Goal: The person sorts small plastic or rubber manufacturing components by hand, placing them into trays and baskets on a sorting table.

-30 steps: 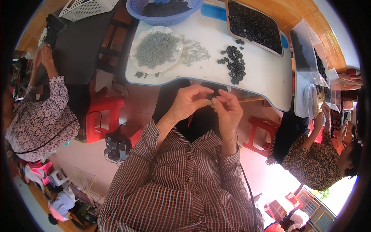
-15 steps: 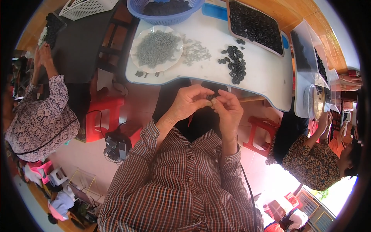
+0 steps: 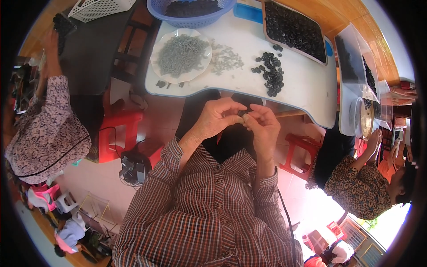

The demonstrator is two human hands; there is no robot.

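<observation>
Both my hands meet in front of the table's near edge, around one small black round part [image 3: 241, 113]. Thumb and forefinger of my left hand [image 3: 219, 116] pinch it from the left. My right hand [image 3: 262, 126] grips its other side with thumb and fingertips; fingers partly hide it. Beyond them on the white table [image 3: 293, 84] stands a white plate [image 3: 153, 62] heaped with small grey pieces [image 3: 180, 55]. Loose pale pieces [image 3: 226, 60] are scattered beside the plate. Farther right lies a loose pile of black oval parts [image 3: 271, 73].
A tray of black parts [image 3: 293, 31] sits at the back right, a blue basket [image 3: 191, 20] at the back left. Red stools [image 3: 120, 138] stand on both sides. Co-workers sit at left [image 3: 49, 129] and right [image 3: 362, 187]. A black cable [image 3: 287, 213] hangs by my right arm.
My hands stay in nearly the same place, still holding the small black part, with only slight finger movement. The co-worker on the left has moved an arm farther forward across the dark table.
</observation>
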